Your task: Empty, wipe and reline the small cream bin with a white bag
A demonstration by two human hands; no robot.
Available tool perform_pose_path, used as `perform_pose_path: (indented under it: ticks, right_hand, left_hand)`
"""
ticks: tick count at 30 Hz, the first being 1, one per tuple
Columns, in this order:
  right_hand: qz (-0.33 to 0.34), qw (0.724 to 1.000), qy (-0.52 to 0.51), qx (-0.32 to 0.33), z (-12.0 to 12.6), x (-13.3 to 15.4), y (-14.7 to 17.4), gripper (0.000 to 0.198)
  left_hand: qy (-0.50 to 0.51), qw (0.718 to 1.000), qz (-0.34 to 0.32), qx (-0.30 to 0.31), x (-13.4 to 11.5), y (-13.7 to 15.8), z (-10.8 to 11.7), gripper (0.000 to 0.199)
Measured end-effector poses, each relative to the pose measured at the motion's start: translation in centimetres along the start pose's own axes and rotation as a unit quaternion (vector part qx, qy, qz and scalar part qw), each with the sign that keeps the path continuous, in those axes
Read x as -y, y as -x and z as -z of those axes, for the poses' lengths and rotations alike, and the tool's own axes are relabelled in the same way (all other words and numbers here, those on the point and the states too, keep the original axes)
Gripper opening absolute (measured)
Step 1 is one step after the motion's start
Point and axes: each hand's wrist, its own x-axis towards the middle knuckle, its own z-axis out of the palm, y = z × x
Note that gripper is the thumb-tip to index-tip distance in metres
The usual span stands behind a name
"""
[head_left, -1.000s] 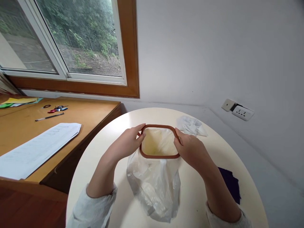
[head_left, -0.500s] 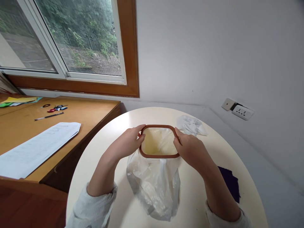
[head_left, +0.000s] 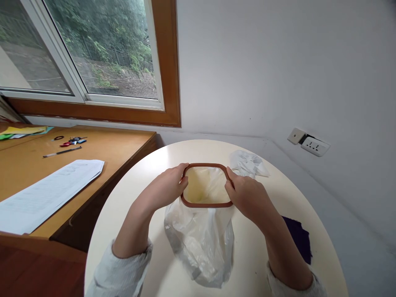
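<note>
A brown rounded-rectangular rim [head_left: 206,205] sits over the mouth of a bin lined with a white plastic bag [head_left: 201,243]. The bag hangs down outside the rim toward me, loose and wrinkled, and its inside looks pale yellow. My left hand [head_left: 167,183] grips the rim's left side, thumb inside and fingers outside. On the right side, my right hand [head_left: 249,194] holds the same rim between thumb and fingers. The bin's outer wall is hidden behind the bag.
The round cream table [head_left: 130,206] carries a crumpled white plastic bag [head_left: 249,163] at the back and a dark purple cloth [head_left: 298,237] at right. A wooden desk [head_left: 117,142] at left holds papers [head_left: 52,192], a pen [head_left: 62,152] and keys [head_left: 74,141]. A wall socket [head_left: 314,146] is at right.
Both hands stay on the rim with almost no movement. The whole view has shifted very slightly.
</note>
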Motion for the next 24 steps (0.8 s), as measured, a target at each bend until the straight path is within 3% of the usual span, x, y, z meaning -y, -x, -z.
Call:
perform_pose_path:
  ticks: [13,24]
  right_hand:
    - [0.012,0.998,-0.062,-0.024,0.67,-0.11,0.26,0.025]
    - [0.008,0.999,-0.047,-0.025,0.63,0.06,0.36,0.022]
  left_hand:
    - [-0.027,0.999,-0.011,0.012,-0.34,0.16,-0.29,0.047]
    - [-0.002,0.999,-0.001,0.034,-0.52,-0.2,-0.39,0.038]
